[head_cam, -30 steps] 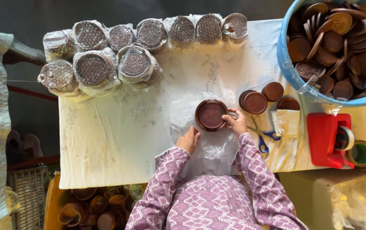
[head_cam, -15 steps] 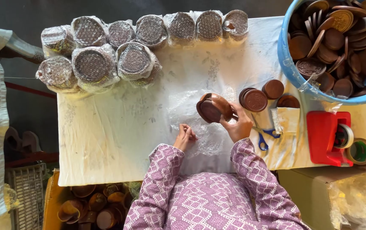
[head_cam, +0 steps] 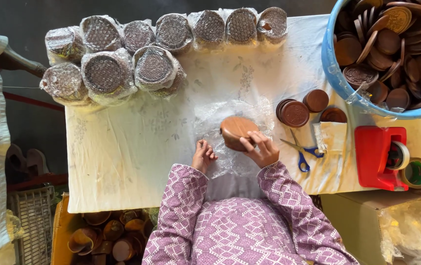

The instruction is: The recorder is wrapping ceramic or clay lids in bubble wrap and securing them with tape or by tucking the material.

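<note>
Stack of brown discs (head_cam: 236,130) under right hand (head_cam: 261,149) — left hand (head_cam: 203,155) just beside.

A small packing workshop, by the look of it: a cloth-covered worktop (head_cam: 122,162) with bubble-wrapped bundles (head_cam: 105,73) stacked along its far edge. To its right, a blue tub (head_cam: 338,78) brims with brown wooden discs (head_cam: 387,41), beside a red tape dispenser (head_cam: 374,157) and scissors (head_cam: 301,149).

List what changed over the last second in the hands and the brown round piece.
The right hand has turned the brown round piece over: its hollow face pointed up a second ago, then it tilted, and now its smooth back shows, over the bubble wrap sheet. The left hand let go of it and rests on the wrap's edge. The wrapped bundles, scissors and blue tub stayed put.
</note>
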